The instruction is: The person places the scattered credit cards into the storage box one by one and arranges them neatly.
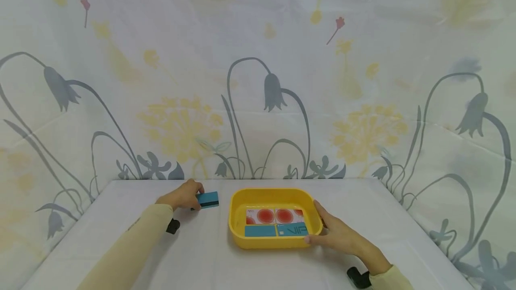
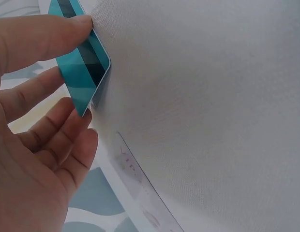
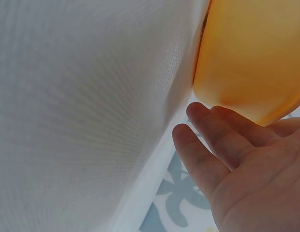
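My left hand (image 1: 186, 195) pinches a teal card with a black stripe (image 1: 208, 199) at the left of the table. In the left wrist view the thumb lies across the card's striped face. A white card with faint pink print (image 2: 145, 186) lies near that hand at the table's edge. My right hand (image 1: 340, 234) holds the right end of a yellow plastic box (image 1: 274, 244), thumb at the front corner, fingers along the side. Inside the box are two white cards with red circles (image 1: 260, 216) and two teal cards (image 1: 260, 231), one lettered VIP.
A white cloth covers the table (image 1: 201, 254). Behind it hangs a curtain (image 1: 258, 35) printed with grey and yellow flowers. A black wrist device (image 1: 173, 226) sits below the left wrist, and another (image 1: 358, 277) is by the right wrist.
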The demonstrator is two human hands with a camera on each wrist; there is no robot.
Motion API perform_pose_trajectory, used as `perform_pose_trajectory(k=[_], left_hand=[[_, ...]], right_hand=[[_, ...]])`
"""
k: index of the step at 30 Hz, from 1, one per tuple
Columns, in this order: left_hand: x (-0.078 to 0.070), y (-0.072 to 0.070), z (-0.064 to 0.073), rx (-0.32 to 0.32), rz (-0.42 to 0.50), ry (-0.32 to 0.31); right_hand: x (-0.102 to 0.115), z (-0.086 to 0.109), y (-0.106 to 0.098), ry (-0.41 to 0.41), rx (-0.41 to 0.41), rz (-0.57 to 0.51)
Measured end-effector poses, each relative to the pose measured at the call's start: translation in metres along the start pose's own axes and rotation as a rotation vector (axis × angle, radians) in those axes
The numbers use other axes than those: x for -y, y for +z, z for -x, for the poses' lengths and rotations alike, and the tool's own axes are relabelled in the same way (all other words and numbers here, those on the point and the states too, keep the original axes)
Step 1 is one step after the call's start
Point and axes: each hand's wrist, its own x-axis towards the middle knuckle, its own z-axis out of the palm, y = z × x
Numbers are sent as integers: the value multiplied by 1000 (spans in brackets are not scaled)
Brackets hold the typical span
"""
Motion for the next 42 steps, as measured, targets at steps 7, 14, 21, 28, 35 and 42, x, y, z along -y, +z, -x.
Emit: perform_pose_trajectory(k=[7,14,21,28,35,42], left_hand=[[-1,1,5,-5,27,15],[-4,-2,14,9,19,32],[0,1,17,12,20,44],[1,5,21,-4,20,43],[-1,9,23,-48,17,69],[-2,13,23,-88,36,61]], right_hand=[[-1,-1,0,-9,-1,12],[0,-1,0,4,4,-3],[1,0,0,3,4,-8],[-1,0,1,0,5,-9],[0,0,0,7,6,-6],[0,0,-1,9,5,7]])
